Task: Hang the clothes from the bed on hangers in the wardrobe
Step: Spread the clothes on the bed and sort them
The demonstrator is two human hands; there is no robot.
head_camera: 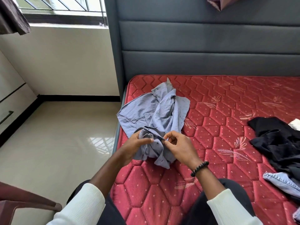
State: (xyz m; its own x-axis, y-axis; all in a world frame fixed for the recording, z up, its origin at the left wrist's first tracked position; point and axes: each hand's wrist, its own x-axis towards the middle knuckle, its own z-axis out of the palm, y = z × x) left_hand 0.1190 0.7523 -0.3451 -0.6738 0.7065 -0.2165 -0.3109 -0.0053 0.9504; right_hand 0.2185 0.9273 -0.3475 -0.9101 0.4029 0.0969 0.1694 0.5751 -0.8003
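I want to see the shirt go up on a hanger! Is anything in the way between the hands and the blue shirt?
No. Both the left hand and the right hand already pinch the blue shirt at its near edge on the red mattress. No hanger or wardrobe shows, so that path cannot be judged.

Head view, down over bed (211, 119)
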